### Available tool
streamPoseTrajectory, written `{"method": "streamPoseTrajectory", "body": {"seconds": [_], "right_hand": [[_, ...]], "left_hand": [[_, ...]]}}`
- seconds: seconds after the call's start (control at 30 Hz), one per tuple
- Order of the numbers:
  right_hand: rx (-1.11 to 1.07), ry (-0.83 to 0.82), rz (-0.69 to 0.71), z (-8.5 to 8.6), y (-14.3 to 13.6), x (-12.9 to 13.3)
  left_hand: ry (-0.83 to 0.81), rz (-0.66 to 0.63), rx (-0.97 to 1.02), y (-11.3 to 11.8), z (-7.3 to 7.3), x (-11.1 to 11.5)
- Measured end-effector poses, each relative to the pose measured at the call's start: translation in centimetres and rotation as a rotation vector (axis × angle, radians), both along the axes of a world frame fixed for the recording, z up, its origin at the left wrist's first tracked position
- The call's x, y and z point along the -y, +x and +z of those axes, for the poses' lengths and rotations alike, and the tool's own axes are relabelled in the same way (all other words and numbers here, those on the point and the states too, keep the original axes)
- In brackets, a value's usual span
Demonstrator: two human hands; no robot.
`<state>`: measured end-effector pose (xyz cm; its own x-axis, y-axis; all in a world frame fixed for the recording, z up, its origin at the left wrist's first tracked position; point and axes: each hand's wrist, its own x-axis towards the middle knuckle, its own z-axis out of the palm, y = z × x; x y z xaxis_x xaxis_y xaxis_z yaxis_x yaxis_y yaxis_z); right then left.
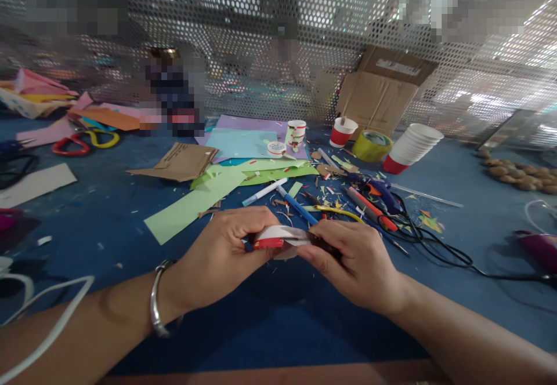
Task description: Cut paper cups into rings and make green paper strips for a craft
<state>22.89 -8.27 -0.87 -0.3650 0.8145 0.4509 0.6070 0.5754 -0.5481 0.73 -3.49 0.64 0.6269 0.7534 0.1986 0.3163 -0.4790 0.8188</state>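
Observation:
In front of me, at the middle of the head view, my left hand (pixel 235 246) pinches a red-and-white piece of paper cup (pixel 268 242) between thumb and fingers. My right hand (pixel 352 257) closes from the other side, its thumb at the end of the same piece. Under the right fingers shows a dark tool handle (pixel 333 248), mostly hidden, so its exact kind is unclear. A thin greyish edge lies against the paper between both hands. Just beyond the fingers lie a blue pen (pixel 298 205) and a white stick (pixel 264 191).
Green paper strips (pixel 195 208), folded cardboard (pixel 178 162) and scissors (pixel 72 144) lie to the left. A decorated cup (pixel 296 133), single cup (pixel 343 132), yellow tape roll (pixel 372 145) and cup stack (pixel 413 147) stand behind. A glue gun (pixel 383 193) trails a black cable among scraps.

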Motion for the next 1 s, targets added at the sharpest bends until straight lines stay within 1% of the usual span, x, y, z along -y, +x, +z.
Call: {"method": "streamPoseTrajectory", "body": {"seconds": [0.13,0.23,0.47,0.57,0.73,0.87,0.93,1.0], "right_hand": [[0.025,0.014,-0.022,-0.06,-0.04,0.14],[0.036,0.016,-0.032,-0.07,-0.08,0.24],[0.016,-0.062,-0.025,0.18,-0.22,0.16],[0.021,-0.112,-0.021,0.20,-0.20,0.07],[0.023,-0.178,-0.007,0.16,-0.19,0.04],[0.004,-0.206,-0.004,0.21,-0.65,0.34],[-0.032,-0.216,-0.002,0.27,-0.88,0.36],[-0.104,-0.228,-0.045,0.34,-0.87,0.14]], "left_hand": [[-0.151,-0.013,0.031,0.22,0.10,-0.17],[-0.251,-0.049,0.066,0.32,0.12,-0.24],[-0.360,-0.075,0.079,0.31,0.18,-0.46],[-0.386,-0.063,0.039,0.17,0.26,-0.53],[-0.400,-0.082,-0.020,-0.01,0.30,-0.62],[-0.337,-0.079,-0.047,0.31,-0.05,-0.56],[-0.324,-0.101,-0.054,0.48,-0.26,-0.55],[-0.371,-0.097,-0.035,0.54,-0.40,-0.64]]}}
